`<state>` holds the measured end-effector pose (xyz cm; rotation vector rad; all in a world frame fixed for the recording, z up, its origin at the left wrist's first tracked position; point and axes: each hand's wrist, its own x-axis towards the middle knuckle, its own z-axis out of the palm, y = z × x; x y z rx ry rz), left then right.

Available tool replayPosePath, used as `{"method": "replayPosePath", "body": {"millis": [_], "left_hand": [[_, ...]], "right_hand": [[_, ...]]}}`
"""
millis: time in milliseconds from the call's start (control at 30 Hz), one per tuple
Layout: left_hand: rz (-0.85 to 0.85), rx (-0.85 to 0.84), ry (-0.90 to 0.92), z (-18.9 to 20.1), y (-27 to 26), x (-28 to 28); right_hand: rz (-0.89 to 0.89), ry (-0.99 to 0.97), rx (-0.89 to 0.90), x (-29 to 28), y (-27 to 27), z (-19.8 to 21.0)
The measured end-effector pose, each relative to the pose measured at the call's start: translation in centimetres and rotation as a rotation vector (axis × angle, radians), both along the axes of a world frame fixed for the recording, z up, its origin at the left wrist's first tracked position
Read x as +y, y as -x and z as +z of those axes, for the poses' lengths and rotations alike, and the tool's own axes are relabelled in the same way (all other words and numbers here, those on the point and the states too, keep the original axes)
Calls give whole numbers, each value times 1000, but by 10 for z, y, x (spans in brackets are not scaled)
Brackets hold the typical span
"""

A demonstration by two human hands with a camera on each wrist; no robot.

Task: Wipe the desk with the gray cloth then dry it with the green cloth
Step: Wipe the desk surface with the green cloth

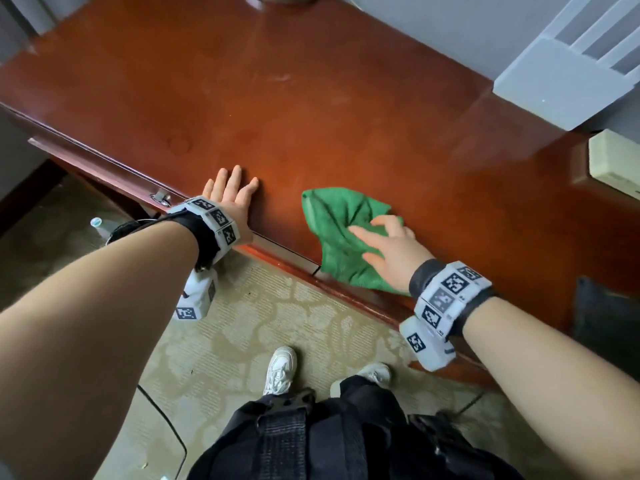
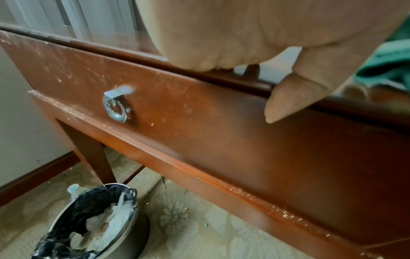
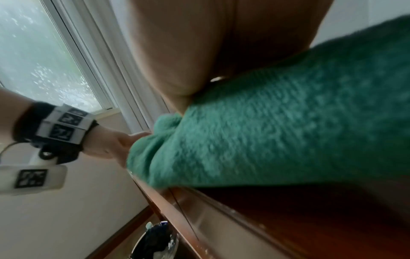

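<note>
The reddish-brown wooden desk [image 1: 311,109] fills the upper half of the head view. A crumpled green cloth [image 1: 332,220] lies at its front edge, hanging slightly over it. My right hand [image 1: 384,245] presses down on the cloth with its fingers spread. In the right wrist view, the green cloth [image 3: 277,131] sits under my palm [image 3: 177,52]. My left hand [image 1: 230,192] lies flat on the desk to the left of the cloth, holding nothing. Its thumb [image 2: 288,101] hangs over the desk edge above the drawer front [image 2: 199,122]. I cannot pick out the gray cloth for certain.
A dark grey shape [image 1: 602,317] lies at the desk's right end. A cream box [image 1: 613,164] and a white slatted unit [image 1: 561,88] stand at the back right. The drawer has a metal ring pull [image 2: 116,109]. A lined waste bin [image 2: 95,222] stands on the carpet under the desk.
</note>
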<state>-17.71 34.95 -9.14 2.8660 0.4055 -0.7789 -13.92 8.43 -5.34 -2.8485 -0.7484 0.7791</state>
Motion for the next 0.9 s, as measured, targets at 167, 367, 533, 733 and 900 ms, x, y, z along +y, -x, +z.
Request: {"method": "replayPosePath", "body": {"millis": [167, 367, 533, 733, 900], "left_hand": [[130, -33, 87, 14, -18, -11], [18, -23, 72, 13, -49, -53], [-164, -54, 84, 16, -98, -111], [4, 58, 45, 16, -157, -141], [-10, 152, -12, 9, -166, -142]], "right_hand": [[-189, 36, -129, -59, -21, 5], [-1115, 62, -192, -188, -49, -2], [-1296, 108, -50, -207, -78, -10], [-446, -39, -98, -107, -93, -14], [-357, -31, -23, -134, -140, -18]]}}
